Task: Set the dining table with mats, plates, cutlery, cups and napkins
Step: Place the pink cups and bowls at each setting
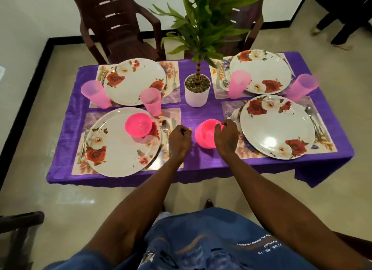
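Cloth [193, 116] purple on table, tile floor [60, 189].

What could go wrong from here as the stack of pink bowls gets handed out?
The right hand pinches only the rim of the pink bowl stack, so nested bowls may stick and lift together. The stack sits close to the near right plate, which a swing could nudge. Reaching far places risks tipping a tall pink cup.

small upside-down white print on blue shirt [211, 235], mostly unreadable.

Left grip [179, 136] curled empty; right grip [225, 133] pinching.
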